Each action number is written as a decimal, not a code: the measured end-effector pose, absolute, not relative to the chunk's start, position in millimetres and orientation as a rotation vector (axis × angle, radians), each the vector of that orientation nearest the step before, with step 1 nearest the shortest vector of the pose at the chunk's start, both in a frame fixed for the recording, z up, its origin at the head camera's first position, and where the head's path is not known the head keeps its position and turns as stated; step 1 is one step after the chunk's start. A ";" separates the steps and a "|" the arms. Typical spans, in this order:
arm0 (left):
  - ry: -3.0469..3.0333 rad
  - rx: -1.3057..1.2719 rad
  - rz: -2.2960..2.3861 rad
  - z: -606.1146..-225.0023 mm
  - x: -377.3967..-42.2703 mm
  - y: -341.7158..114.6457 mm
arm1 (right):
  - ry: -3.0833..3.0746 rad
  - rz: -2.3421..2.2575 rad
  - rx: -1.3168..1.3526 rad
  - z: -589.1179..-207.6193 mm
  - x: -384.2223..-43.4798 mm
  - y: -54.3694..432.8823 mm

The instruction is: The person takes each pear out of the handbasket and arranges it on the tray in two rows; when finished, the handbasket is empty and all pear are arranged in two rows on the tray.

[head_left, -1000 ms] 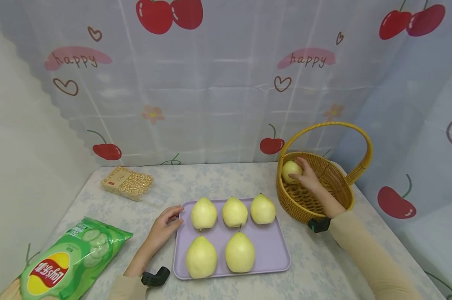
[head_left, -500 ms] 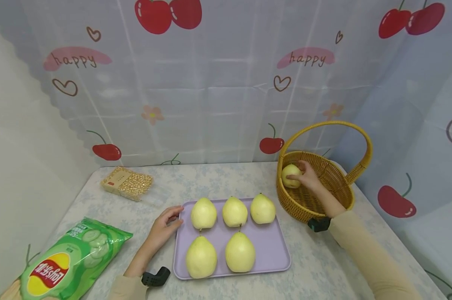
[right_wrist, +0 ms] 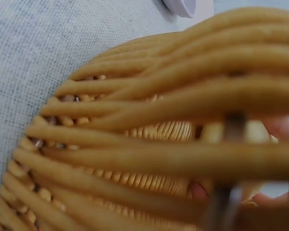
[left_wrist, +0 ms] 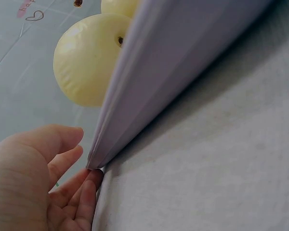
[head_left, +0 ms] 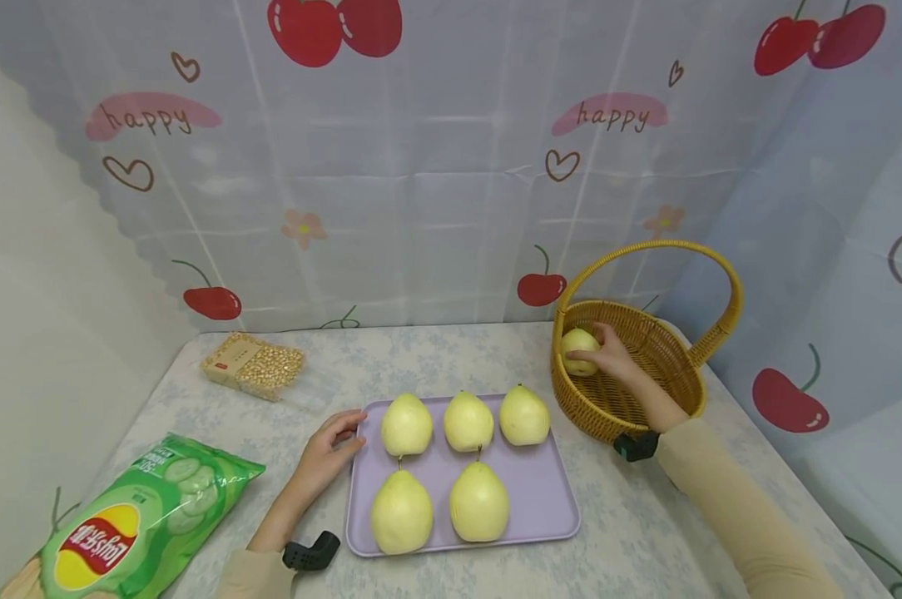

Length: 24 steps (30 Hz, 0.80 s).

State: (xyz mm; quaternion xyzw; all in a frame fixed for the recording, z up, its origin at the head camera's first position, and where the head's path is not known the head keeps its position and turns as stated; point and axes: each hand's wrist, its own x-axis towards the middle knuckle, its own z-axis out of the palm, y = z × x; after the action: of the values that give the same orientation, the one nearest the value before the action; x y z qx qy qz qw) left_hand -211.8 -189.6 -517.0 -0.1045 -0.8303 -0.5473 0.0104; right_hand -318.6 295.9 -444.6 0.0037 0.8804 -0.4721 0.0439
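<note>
At the right, a wicker basket (head_left: 582,409) with a tall handle stands on the table. Inside it, against the left wall, my right hand (head_left: 614,356) grips a pale yellow pear (head_left: 577,343) between thumb and fingers. Basket weave fills most of the right wrist view, and the pear (right_wrist: 255,132) and fingertips show only through gaps. My left hand (head_left: 329,453) rests at the left edge of a lilac tray (head_left: 537,499). In the left wrist view its fingertips (left_wrist: 94,177) touch the tray's corner, with the thumb apart. Several pears (head_left: 479,503) sit on the tray in two rows.
A green Lay's chip bag (head_left: 159,516) lies at the front left, with something tan under its lower end. Behind it is a clear packet of yellow kernels (head_left: 260,366). A cherry-print curtain (head_left: 421,249) hangs along the table's back edge.
The right hand and the pear have sunk slightly lower inside the basket. The left hand and the tray stay where they were.
</note>
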 end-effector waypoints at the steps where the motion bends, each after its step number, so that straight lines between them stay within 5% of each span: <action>1: -2.588 -0.327 -1.711 -516.7 -211.6 -189.4 | 2.692 -1.444 0.012 -444.4 -318.2 296.0; 13: -2.575 -0.319 -1.743 -517.3 -210.0 -186.3 | 2.741 -1.547 0.123 -436.5 -315.9 301.7; 24: -2.585 -0.319 -1.723 -514.8 -210.1 -187.9 | 2.771 -1.601 0.164 -390.6 -288.9 297.6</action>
State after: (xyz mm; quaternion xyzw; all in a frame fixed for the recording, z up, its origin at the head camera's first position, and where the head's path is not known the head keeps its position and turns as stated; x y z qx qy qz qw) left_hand -210.1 -187.9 -514.8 -0.1021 -0.8278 -0.5516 0.0093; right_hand -288.9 297.6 -390.6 0.0511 0.8643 -0.4993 -0.0315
